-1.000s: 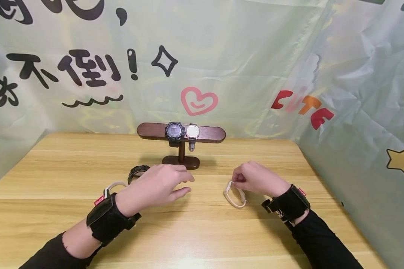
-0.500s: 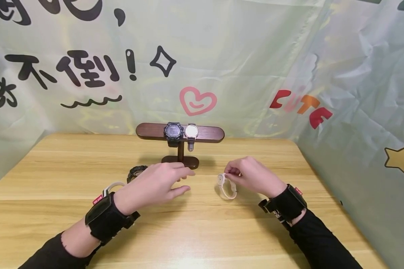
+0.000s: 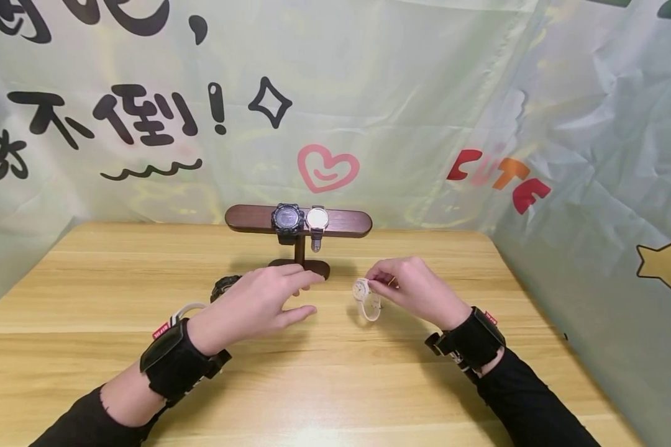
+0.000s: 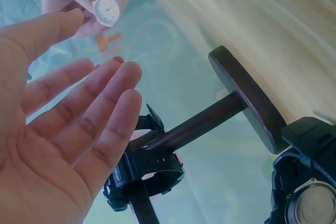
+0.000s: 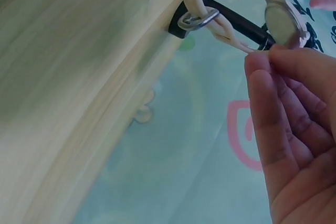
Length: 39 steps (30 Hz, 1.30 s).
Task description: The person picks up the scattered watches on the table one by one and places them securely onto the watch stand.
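Observation:
My right hand pinches a white wristwatch between thumb and fingertips. The watch hangs above the table with its dial toward the left and its strap looped below; a metal buckle on the strap shows in the right wrist view. My left hand hovers in front of the dark wooden watch stand, fingers fairly straight and thumb apart, holding nothing. On the stand's bar sit a chunky black watch and, to its right, a round-faced watch with a dark strap.
Behind my left hand, partly hidden, a black watch lies on the wooden table. A pale curved strap shows beside the left wrist. Printed cloth hangs behind the table and along its right side.
My right hand has lifted the white watch off the table and moved it left, turning its dial into view. The left hand stays almost still.

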Tool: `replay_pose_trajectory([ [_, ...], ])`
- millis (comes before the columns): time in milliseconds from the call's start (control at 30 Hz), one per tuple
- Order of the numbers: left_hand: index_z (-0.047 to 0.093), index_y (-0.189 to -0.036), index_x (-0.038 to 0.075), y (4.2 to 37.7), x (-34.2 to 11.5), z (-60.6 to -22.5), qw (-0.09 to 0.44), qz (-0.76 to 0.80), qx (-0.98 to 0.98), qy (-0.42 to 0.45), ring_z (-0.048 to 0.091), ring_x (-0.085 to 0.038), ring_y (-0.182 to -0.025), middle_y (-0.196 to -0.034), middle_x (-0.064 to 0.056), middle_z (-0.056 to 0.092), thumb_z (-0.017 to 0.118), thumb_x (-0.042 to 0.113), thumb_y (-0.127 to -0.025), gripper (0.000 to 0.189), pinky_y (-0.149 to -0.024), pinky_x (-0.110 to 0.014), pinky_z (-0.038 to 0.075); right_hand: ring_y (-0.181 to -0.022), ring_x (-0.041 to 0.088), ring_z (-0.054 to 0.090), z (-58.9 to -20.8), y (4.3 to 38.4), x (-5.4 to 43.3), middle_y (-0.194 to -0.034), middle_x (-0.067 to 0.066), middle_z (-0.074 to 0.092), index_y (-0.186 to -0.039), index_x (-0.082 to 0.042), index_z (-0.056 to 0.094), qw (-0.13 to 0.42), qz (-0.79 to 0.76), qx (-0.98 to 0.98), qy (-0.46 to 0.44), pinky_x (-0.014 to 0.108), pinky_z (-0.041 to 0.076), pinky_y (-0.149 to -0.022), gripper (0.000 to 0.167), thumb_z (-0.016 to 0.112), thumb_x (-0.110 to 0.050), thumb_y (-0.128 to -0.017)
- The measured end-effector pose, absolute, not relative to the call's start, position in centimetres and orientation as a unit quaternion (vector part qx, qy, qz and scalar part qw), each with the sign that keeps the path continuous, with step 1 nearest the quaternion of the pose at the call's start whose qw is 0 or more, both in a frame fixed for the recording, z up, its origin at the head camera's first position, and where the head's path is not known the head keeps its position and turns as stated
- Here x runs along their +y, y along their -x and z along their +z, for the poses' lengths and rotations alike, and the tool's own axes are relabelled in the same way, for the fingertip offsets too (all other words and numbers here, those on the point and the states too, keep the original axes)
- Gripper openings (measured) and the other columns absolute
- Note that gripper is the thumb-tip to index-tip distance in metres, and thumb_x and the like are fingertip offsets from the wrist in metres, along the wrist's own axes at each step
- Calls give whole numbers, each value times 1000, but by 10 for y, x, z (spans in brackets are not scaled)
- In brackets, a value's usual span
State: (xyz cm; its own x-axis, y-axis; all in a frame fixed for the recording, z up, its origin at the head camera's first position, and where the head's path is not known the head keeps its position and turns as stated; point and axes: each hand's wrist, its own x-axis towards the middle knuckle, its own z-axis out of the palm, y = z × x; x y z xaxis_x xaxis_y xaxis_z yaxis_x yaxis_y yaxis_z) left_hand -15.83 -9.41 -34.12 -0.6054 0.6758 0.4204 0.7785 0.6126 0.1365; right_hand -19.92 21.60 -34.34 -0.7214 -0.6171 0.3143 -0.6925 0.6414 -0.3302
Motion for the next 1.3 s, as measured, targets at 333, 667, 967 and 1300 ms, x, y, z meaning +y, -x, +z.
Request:
replay_pose_trajectory([
  [333, 69, -138, 14, 158, -94, -340, 198, -171, -874, 410, 65, -7, -80, -114, 3, 75, 84, 35, -95, 51, -71, -26, 59, -80, 0, 72, -342, 195, 212, -90, -8, 79, -102, -15, 81, 112, 260, -888, -362, 22, 62, -71, 4, 77, -14, -100],
  [667, 63, -143, 15, 157, -95, -338, 242, -202, -853, 416, 68, -9, -83, -114, -1, 74, 86, 38, -93, 60, -70, -25, 59, -80, 6, 76, -337, 192, 200, -92, -3, 81, -103, -11, 81, 143, 316, -865, -363, 25, 64, -70, 6, 79, -9, -97],
  [967, 62, -146, 13, 158, -94, -333, 254, -233, -843, 412, 67, -10, -89, -111, 0, 70, 89, 36, -90, 66, -74, -27, 60, -82, 12, 78, -330, 191, 184, -98, 4, 82, -105, -6, 81, 145, 364, -842, -369, 27, 66, -73, 9, 76, -4, -97],
  [1300, 65, -142, 11, 159, -93, -331, 277, -272, -820, 421, 69, -10, -96, -115, -1, 71, 91, 30, -88, 63, -78, -28, 63, -86, 14, 78, -321, 189, 166, -97, 4, 82, -102, -6, 80, 152, 386, -828, -378, 27, 66, -73, 7, 78, -4, -96],
])
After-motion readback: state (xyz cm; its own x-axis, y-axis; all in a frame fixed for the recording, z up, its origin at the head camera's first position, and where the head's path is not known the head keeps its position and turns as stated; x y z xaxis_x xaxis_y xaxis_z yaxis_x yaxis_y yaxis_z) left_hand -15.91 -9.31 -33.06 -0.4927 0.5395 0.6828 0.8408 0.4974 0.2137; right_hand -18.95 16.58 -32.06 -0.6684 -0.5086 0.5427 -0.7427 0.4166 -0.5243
